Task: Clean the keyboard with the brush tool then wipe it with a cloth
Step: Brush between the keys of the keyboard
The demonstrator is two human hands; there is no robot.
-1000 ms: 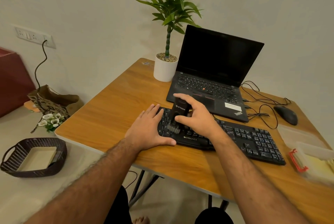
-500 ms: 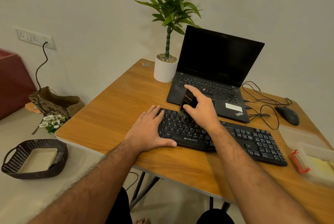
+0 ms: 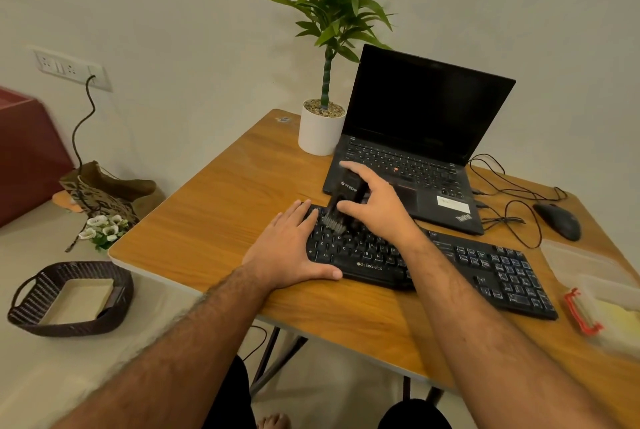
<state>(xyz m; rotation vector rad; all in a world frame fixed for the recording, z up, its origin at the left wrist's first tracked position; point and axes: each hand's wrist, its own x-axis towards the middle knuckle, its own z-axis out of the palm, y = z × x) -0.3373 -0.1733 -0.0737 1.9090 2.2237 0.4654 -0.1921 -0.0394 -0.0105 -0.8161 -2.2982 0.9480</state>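
The black full-size keyboard (image 3: 429,257) lies near the front edge of the wooden table (image 3: 221,217), with bare wood to its left. The left hand (image 3: 289,248) lies flat, fingers straight, on its left end. The right hand (image 3: 375,207) grasps the black brush tool (image 3: 343,202), bristles on the top-left keys. Half a second ago the brush sat farther right and more hidden under the hand.

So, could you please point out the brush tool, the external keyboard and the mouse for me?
brush tool (image 3: 347,190): head view, on its black body just above the bristles.
external keyboard (image 3: 498,271): head view, on the keys at its right end.
mouse (image 3: 558,221): head view, on its black back.
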